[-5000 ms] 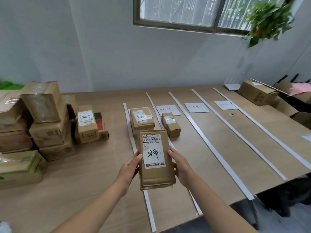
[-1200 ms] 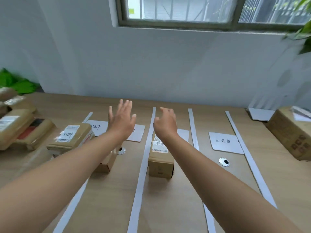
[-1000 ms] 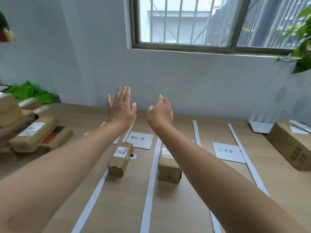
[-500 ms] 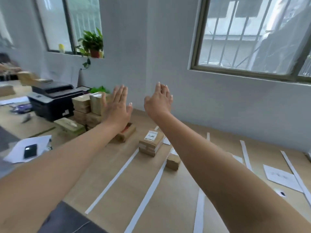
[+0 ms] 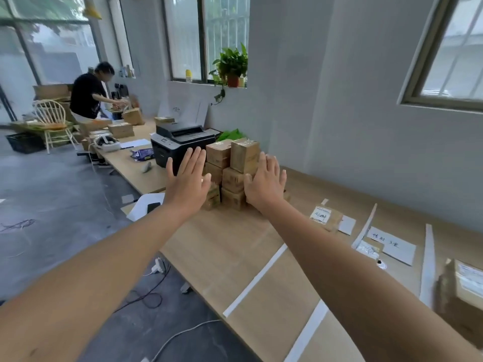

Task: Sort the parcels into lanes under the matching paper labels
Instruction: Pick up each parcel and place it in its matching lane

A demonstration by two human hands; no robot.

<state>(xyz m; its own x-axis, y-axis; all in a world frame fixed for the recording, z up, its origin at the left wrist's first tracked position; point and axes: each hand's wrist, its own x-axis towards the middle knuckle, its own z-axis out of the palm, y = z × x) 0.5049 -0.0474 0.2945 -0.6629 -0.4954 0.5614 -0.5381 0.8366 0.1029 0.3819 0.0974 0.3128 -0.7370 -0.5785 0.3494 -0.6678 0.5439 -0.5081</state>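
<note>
A stack of brown cardboard parcels [image 5: 236, 167] stands at the left end of the wooden table [image 5: 224, 246]. My left hand [image 5: 188, 181] and my right hand [image 5: 265, 185] are stretched out flat in front of the stack, one on each side, fingers straight, holding nothing. White tape strips [image 5: 254, 282] mark lanes on the table. One labelled parcel [image 5: 325, 218] lies in the first lane, a small one [image 5: 369, 248] in the second by a handwritten paper label [image 5: 392, 245], and a long one [image 5: 462, 291] at the right edge.
A black printer [image 5: 181, 145] sits behind the stack on a neighbouring desk. A person in a black shirt [image 5: 88, 96] works at a far table beside a white chair [image 5: 53, 124]. Cables [image 5: 156, 296] trail on the grey floor to the left.
The long parcel I held five seconds ago lies in a lane. My view has swung left to the stack, and both empty hands have reached toward it.
</note>
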